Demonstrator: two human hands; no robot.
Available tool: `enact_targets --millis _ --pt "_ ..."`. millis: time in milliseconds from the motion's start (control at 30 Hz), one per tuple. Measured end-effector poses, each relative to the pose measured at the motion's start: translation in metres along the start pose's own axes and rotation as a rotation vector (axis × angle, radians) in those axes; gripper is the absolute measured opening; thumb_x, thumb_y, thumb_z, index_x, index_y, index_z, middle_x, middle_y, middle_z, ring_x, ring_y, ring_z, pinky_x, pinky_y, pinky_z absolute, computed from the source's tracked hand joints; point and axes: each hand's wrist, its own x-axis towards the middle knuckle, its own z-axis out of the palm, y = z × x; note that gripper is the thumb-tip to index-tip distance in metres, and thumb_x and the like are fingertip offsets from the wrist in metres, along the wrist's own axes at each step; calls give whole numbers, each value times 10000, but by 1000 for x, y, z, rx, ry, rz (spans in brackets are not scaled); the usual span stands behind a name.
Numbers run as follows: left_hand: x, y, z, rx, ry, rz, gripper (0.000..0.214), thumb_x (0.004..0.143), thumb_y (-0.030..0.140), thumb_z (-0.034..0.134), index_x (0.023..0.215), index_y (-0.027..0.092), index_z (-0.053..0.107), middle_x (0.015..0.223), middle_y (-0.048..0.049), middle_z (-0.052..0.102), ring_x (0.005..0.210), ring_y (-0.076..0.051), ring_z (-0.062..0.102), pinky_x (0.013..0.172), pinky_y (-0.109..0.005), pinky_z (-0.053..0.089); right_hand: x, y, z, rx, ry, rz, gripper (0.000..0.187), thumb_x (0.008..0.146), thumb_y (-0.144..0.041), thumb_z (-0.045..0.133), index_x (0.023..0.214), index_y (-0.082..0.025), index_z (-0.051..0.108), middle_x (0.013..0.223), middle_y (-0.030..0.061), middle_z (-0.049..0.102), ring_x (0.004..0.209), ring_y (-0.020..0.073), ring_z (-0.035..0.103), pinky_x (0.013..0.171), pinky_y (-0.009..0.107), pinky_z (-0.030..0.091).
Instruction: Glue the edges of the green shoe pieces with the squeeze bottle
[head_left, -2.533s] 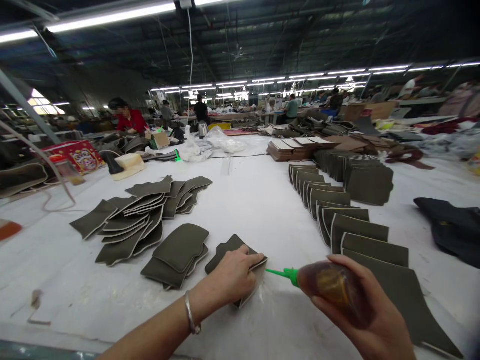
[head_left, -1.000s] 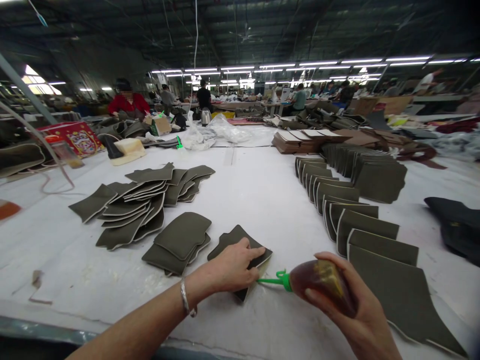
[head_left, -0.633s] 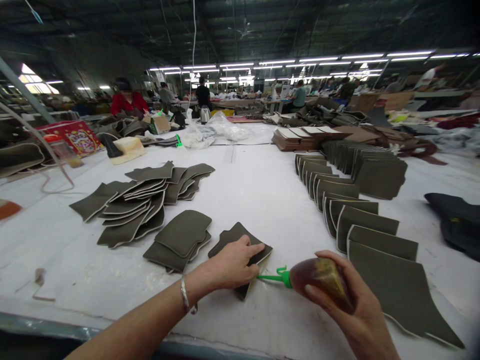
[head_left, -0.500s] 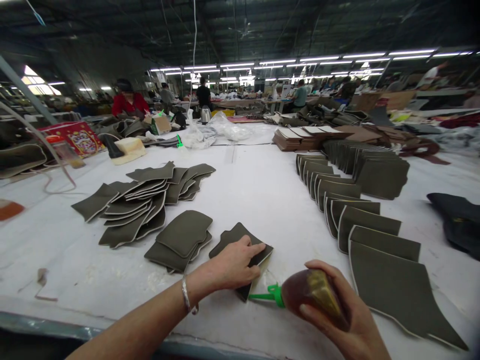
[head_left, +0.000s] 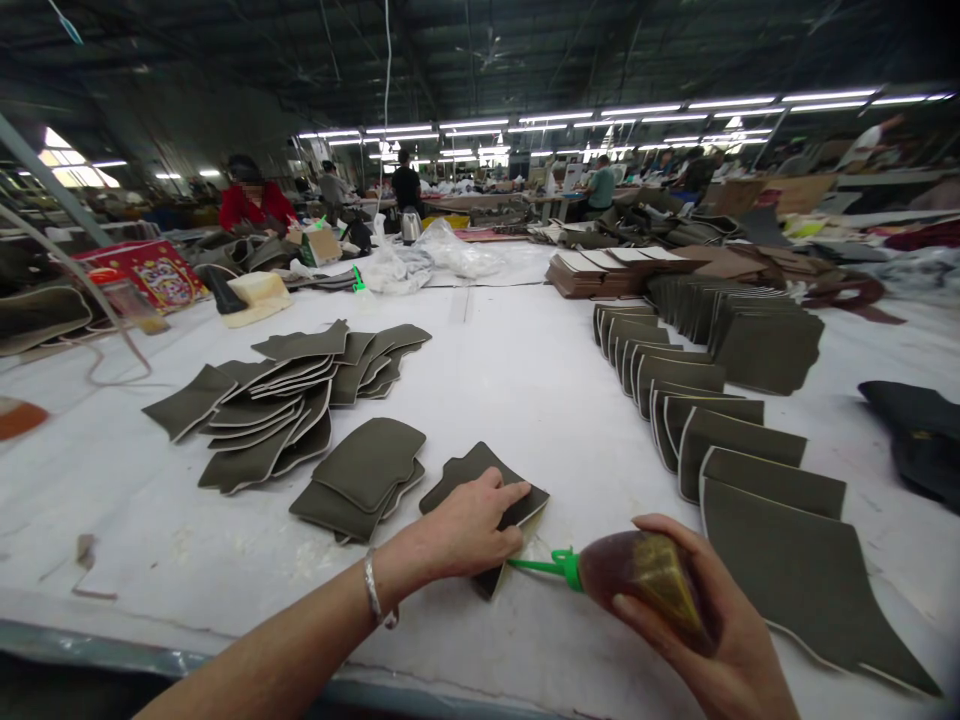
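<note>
Fingers spread, my left hand [head_left: 472, 525] presses a dark olive, leather-like piece [head_left: 480, 462] down on the white table. Its palm hides the middle of the piece. My right hand [head_left: 720, 610] is wrapped round a squeeze bottle [head_left: 637, 580] of amber-brown liquid, tipped on its side. The bottle's thin green nozzle [head_left: 540, 566] points left, with its tip at the piece's right edge near my left fingers. Just left of the piece lies a small stack of similar pieces [head_left: 371, 465]. Right of the bottle, a row of overlapping pieces [head_left: 795, 560] runs toward the back.
A loose pile of olive pieces [head_left: 277, 400] lies at the left. Brown stacked pieces [head_left: 585, 280] and upright olive pieces [head_left: 765, 345] stand at the back right. Clear plastic bags [head_left: 450, 250] lie at the back. A person in red [head_left: 255, 205] is beyond the table.
My right hand has moved the bottle slightly right and up, so the nozzle tip has shifted along the piece's edge. My left hand stays on the piece.
</note>
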Motion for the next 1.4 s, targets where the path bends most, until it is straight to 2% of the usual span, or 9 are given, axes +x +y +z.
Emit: enact_targets --millis 133,367,533,700,767,933,1100,1267,1400 --pt "0 0 1 5 2 -1 618 809 246 467 1425 199 454 1077 -89 536 922 -250 612 879 -365 486 -2 3 -1 9 -77 -46 424 803 -432 668 1185 -313 527 1153 -36 580 988 190 579 886 215 437" --pt "2 -1 3 14 5 7 599 822 257 470 1419 207 462 1084 -85 539 945 -241 606 899 -349 472 7 15 -11 -144 -1 -185 431 834 -432 681 1212 -311 511 1166 -29 570 1044 169 569 954 170 402" --pt "3 0 0 31 -9 7 614 810 246 473 1423 212 455 1078 -83 541 894 -230 610 856 -342 485 6 23 -12 -177 -117 -326 446 851 -444 666 1235 -309 485 1139 -20 602 958 163 629 826 157 493" --pt "4 0 -1 20 -16 5 608 817 260 472 1423 213 457 1083 -85 543 908 -234 606 866 -344 480 11 22 -15 -183 48 -155 433 828 -461 666 1191 -268 529 1171 19 581 1041 233 586 939 279 449" --pt "5 -1 0 20 -17 11 607 814 261 475 1419 216 462 1075 -83 544 910 -236 604 862 -340 478 8 18 -12 -134 58 -113 448 805 -471 680 1177 -263 540 1158 28 586 1044 254 579 937 306 445" --pt "6 -2 0 27 -19 7 619 815 257 478 1433 233 443 1077 -80 544 878 -224 602 836 -327 477 4 16 -8 -10 -43 -92 442 794 -460 696 1164 -272 545 1158 23 590 1034 250 578 907 298 449" --pt "5 0 -1 4 -34 -4 618 813 269 479 1429 220 452 1099 -89 544 892 -232 605 852 -338 476 13 23 -13 -83 63 -104 449 797 -445 703 1171 -262 537 1173 29 561 1065 254 554 946 319 414" --pt "7 -3 0 5 -38 9 637 798 255 486 1434 230 443 1108 -83 543 931 -239 601 877 -341 469 7 24 -10 2 -31 -83 435 804 -452 689 1177 -299 527 1157 -6 567 1028 222 561 924 274 416" --pt "8 -3 -1 2 -40 6 622 812 267 482 1431 221 446 1102 -88 545 938 -243 599 882 -349 469 14 25 -15 -87 65 -104 438 798 -450 695 1169 -276 540 1169 11 563 1052 242 555 947 304 410"
